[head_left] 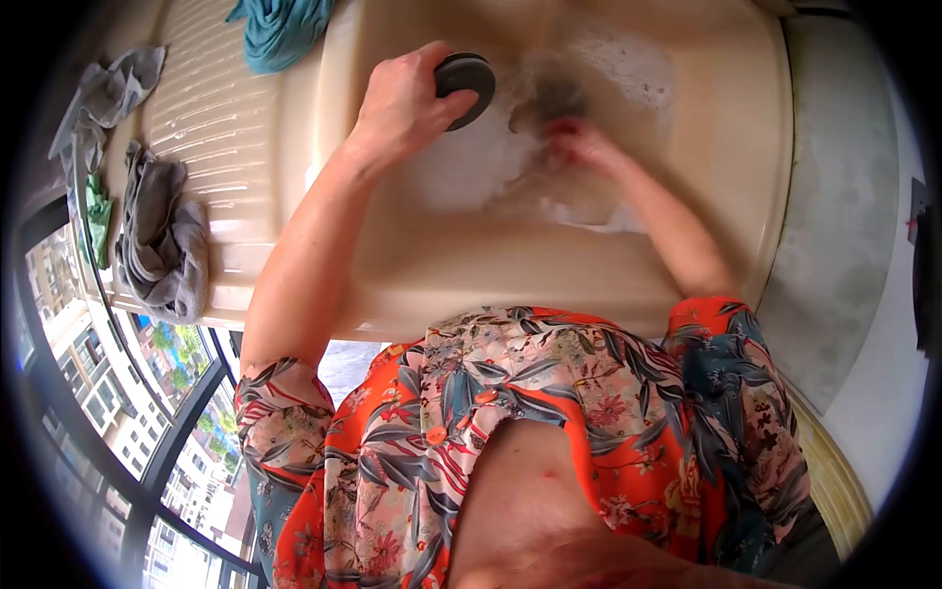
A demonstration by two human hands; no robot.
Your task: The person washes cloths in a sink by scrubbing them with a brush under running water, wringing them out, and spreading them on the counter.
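Note:
My left hand (402, 103) grips a round black disc-shaped object (465, 90) above the left part of a beige basin (432, 285). Thumb and fingers are closed round its edge. Over on the right, my right hand (587, 145) is low in the basin, in cloudy, foamy water (461, 162). Motion smears its fingers, and a dark blurred thing (554, 100) lies right at them; whether they hold it cannot be made out.
A ribbed, wet draining surface (221, 147) adjoins the basin on the left. On it lie a teal cloth (285, 34), a grey-brown cloth (162, 231), a light grey cloth (108, 93) and a green cloth (97, 221). Windows (147, 422) stand at lower left.

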